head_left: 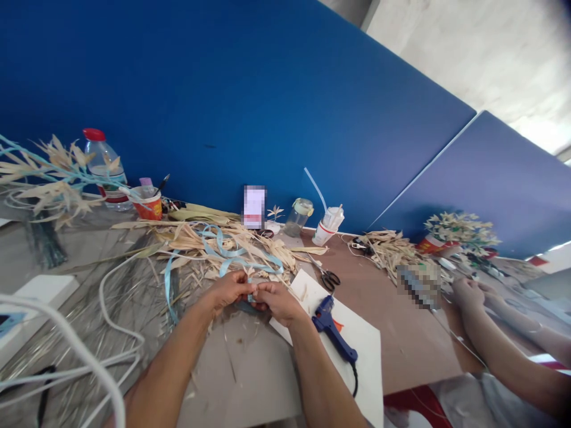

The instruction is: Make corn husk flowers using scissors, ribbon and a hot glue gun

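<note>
Right of the blue glue gun [332, 330], the brown desk [414, 345] is open as far as a co-worker's forearm [495, 339]. Just behind the gun lie scissors [329, 277]. Behind and to its left, dried straw [196, 238] tangled with blue ribbon [223, 248] bars the way. Farther left, white cables [111, 333] loop across. Directly left of the gun, a strip of grey desk is free.

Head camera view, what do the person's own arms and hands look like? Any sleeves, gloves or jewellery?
The left hand and right hand are bare, no gloves. The left forearm and right forearm are uncovered down to the picture's bottom edge, no sleeve showing. No watch or bracelet at either wrist; rings cannot be told.
</note>
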### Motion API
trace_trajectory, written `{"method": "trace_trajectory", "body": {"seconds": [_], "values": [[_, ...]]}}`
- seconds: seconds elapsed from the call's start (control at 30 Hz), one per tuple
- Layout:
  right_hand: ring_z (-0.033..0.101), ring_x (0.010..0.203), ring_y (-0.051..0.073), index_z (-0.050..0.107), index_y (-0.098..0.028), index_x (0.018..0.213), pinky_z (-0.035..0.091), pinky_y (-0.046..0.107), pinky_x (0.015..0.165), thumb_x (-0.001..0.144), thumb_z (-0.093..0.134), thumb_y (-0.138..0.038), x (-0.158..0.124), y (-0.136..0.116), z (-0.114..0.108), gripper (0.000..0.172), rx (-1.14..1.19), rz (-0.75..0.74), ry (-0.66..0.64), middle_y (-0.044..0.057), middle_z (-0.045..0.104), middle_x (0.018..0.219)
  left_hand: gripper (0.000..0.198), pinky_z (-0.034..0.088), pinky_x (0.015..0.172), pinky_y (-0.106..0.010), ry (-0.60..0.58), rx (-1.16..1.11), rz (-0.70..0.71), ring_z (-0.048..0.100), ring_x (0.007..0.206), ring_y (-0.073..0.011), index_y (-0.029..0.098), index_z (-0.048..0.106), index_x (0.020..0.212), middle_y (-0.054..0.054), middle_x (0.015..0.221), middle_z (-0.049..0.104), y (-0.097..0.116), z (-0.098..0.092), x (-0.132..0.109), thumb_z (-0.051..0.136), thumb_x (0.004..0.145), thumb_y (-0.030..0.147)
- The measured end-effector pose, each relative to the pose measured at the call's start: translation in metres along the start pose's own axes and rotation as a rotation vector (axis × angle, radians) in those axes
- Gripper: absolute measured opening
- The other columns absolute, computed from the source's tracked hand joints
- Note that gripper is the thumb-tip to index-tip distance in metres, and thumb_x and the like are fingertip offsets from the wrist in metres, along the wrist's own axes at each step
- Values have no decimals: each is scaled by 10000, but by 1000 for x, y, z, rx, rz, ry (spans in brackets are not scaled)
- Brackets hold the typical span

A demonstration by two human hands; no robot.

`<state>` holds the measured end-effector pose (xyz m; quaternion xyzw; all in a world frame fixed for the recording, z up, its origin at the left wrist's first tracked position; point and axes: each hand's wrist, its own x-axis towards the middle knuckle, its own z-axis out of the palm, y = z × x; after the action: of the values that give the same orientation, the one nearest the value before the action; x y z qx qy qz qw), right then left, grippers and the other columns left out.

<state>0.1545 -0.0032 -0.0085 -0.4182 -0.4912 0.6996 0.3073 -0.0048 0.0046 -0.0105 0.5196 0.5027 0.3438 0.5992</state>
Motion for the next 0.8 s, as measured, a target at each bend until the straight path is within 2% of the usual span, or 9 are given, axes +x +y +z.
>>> {"method": "trace_trajectory", "body": {"seconds": [0.2,0.33,0.5,0.63,0.7,0.8], "values": [[402,509,70,627,-151,599,262,221,528,552,773,-346,-1,-2,2,249,-21,-6,11,-45,530,526,353,285,526,-264,-34,-45,-3,406,518,-110,189,484,604,59,530,486,5,1,-4,719,568,448],[351,504,72,615,-159,558,243,228,525,587,721,-317,-2,-4,4,192,-111,-48,17,-55,497,498,326,281,523,-262,-63,-78,-8,422,528,-112,176,526,620,48,554,503,7,1,-6,730,563,424],[354,514,86,625,-178,574,247,226,525,677,571,-201,-4,-5,5,118,-360,-132,40,-60,500,513,310,284,516,-260,-64,-22,-5,434,519,-118,180,524,621,45,541,518,2,1,-3,708,581,427],[424,558,110,670,-194,648,298,235,561,692,495,-105,-4,-5,7,202,-598,-253,105,-44,554,579,342,273,514,-263,-25,47,2,416,495,-114,186,507,614,58,514,491,-4,-2,1,707,592,462],[418,562,110,651,-191,620,301,238,569,708,507,-116,-3,-4,6,185,-581,-270,129,-42,547,577,344,281,521,-264,-25,45,16,412,495,-111,184,516,636,59,525,492,-4,-3,0,698,615,475],[345,517,91,589,-181,554,254,235,534,703,590,-195,-1,-4,2,150,-369,-161,113,-59,472,514,356,289,523,-259,-43,4,36,408,500,-105,180,535,676,57,546,503,1,-2,-3,706,624,489]]}}
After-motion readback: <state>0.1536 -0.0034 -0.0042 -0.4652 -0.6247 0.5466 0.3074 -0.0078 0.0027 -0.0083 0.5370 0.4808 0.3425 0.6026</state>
